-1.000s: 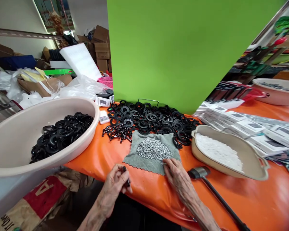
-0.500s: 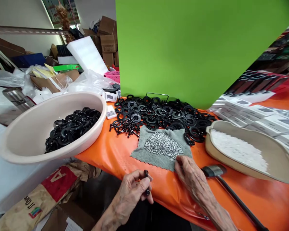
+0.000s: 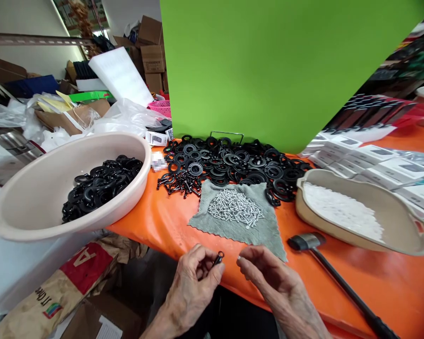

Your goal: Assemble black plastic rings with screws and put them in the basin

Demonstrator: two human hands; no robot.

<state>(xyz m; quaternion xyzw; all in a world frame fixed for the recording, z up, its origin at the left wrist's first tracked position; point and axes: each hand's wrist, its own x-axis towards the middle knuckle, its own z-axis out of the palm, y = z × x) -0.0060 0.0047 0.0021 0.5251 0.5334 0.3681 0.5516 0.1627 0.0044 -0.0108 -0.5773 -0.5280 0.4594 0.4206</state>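
Between the thumb and fingers of my left hand [image 3: 194, 287] is a small black part with a ring eyelet [image 3: 218, 258] at its upper end; the rest of it is hidden by the fingers. My right hand [image 3: 277, 282] faces it across a small gap, thumb and forefinger pinched together. A tiny pale tip shows between them, seemingly a metal pin [image 3: 239, 258]. Just beyond both hands, a heap of silvery metal pins [image 3: 235, 208] lies on a grey-green cloth [image 3: 212, 227]. Black eyelet pieces [image 3: 182, 182] like the held one lie left of the cloth.
Black rings [image 3: 229, 160] pile up before a green panel [image 3: 240, 70]. A big pale basin [image 3: 28, 202] of black parts stands left. On the right are a hammer [image 3: 342, 278], a beige tray [image 3: 403, 207] with white material, and stacked white boxes [image 3: 385, 162].
My right hand has left the edge of the pin heap and come back toward my left hand, its fingertips pinched. My left hand has turned the black part so its eyelet shows.
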